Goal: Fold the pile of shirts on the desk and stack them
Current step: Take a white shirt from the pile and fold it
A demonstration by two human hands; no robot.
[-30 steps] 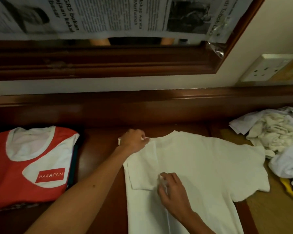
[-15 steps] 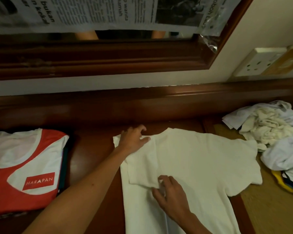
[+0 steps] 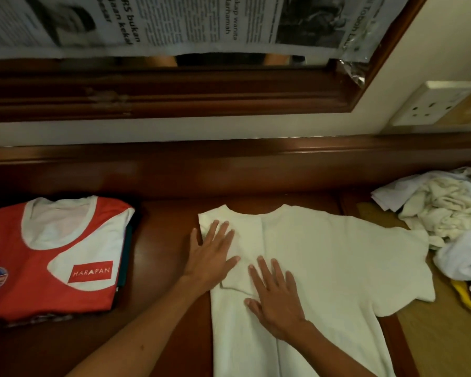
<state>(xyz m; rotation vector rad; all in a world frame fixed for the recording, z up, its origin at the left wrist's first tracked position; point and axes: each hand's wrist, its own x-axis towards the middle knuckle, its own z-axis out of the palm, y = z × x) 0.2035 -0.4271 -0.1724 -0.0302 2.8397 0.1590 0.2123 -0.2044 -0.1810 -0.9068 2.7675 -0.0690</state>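
Note:
A white T-shirt [image 3: 335, 262] lies flat on the dark wooden desk [image 3: 163, 240], its left sleeve and side folded in over the body, its right sleeve spread out. My left hand [image 3: 212, 254] lies flat with straight fingers on the folded-in left shoulder. My right hand [image 3: 275, 295] presses flat on the shirt just below the folded sleeve. At the left sits a stack of folded shirts [image 3: 49, 257], topped by a red and white one with a "HARAPAN" label. A crumpled pile of unfolded shirts [image 3: 446, 213] lies at the right.
A raised wooden ledge [image 3: 229, 164] runs along the back of the desk under a mirror frame [image 3: 174, 91] covered with newspaper. A wall socket [image 3: 433, 104] is at upper right. A yellow and blue item [image 3: 468, 297] peeks out under the pile.
Both hands have let go of the sleeve fold and now lie flat on the shirt. The left hand opened out over the shoulder; the right hand spread its fingers.

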